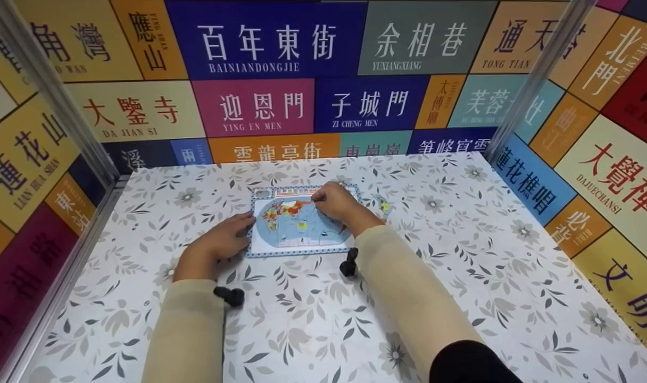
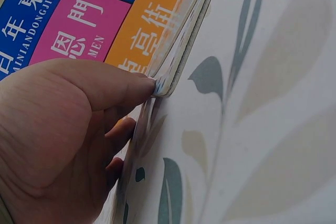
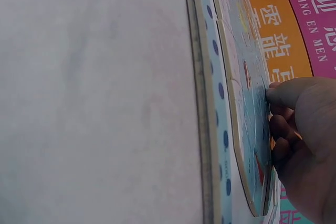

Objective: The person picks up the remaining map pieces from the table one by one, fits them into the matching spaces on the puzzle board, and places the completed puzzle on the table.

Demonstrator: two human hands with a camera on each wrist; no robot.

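Observation:
A world map jigsaw puzzle lies in a flat board with a blue dotted border. At the board's left edge rests my left hand, its thumb touching a corner in the left wrist view and the other fingers lower beside it. Over the upper right of the map, my right hand has curled fingers and pinches a puzzle piece at the surface; the hand mostly hides that piece. From the side, the right wrist view has the right thumb and fingers against the map.
A loose puzzle piece with blue and yellow print lies right of the board. The table has a white leaf-patterned cover. Panels with coloured sign blocks enclose its back and sides, with metal posts at the corners.

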